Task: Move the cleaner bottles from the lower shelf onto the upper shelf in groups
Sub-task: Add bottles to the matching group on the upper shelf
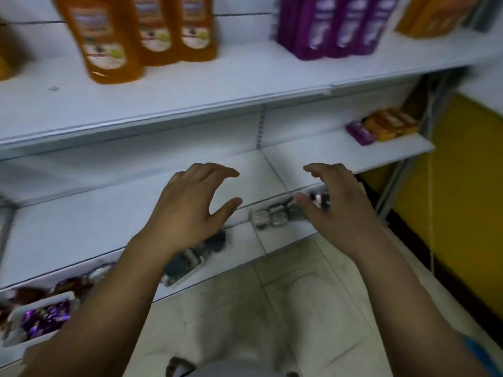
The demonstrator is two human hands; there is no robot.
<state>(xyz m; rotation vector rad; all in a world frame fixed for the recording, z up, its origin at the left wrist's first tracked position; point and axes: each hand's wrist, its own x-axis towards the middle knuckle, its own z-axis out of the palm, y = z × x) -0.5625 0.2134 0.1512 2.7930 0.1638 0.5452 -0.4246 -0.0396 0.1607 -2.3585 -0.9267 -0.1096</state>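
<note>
1. Left hand (190, 208): palm down, fingers loosely curved and spread, thumb sticking out toward the other hand. It's got hold of nothing.
2. Right hand (337, 202): pretty much a mirror of it, fingers bent a bit, thumb pointing inward, also holding nothing. There's a gap between the two hands and they aren't touching.
3. Both hands sit in front of the lower shelf (95, 229), over its front edge, near the seam where two white shelf boards meet.
4. Far right on that lower shelf is a small bunch of orange bottles (392, 125) with a purple bottle (360, 133) at the left end, well away from both hands. It's too blurry to say if they're standing or lying.
5. On the upper shelf (190, 91) there's a group of orange cleaner bottles (141, 36) on the left, upright, and a tight group of purple cleaner bottles (334, 25) to the right.
6. Below the hands, the bottom shelf has small grey items (268, 217) and a white tray of purple wrapped things (43, 319) at the far left.
7. Pale tiled floor (272, 308) underneath, yellow wall (462, 200) on the right.
</note>
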